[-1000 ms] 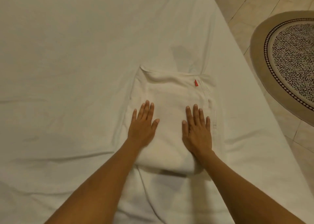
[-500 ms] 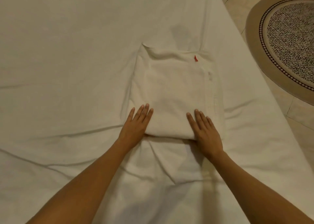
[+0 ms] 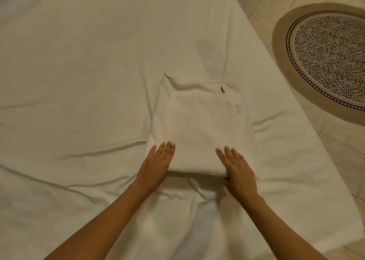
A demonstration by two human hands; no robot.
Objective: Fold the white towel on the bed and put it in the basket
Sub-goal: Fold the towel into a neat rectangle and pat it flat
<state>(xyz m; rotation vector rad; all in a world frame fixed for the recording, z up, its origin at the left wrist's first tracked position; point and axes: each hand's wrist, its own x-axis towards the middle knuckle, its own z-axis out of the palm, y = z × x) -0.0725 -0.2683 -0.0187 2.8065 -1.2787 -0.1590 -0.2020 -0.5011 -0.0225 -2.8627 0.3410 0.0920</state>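
The white towel [image 3: 201,125] lies folded into a thick rectangle on the bed [image 3: 79,82], a small red tag near its far right corner. My left hand [image 3: 156,163] is at the towel's near left corner, fingers flat on top, thumb hidden below the edge. At the near right corner is my right hand [image 3: 238,171], fingers on top and thumb tucked under the folded edge. No basket is in view.
The bed sheet is wrinkled around and in front of the towel. The bed's right edge runs diagonally; beyond it is a tiled floor [image 3: 262,7] with an oval patterned rug [image 3: 325,58].
Both hands slid from the top of the towel back to its near edge, and the thumbs went under that edge. The towel itself stays flat on the bed.
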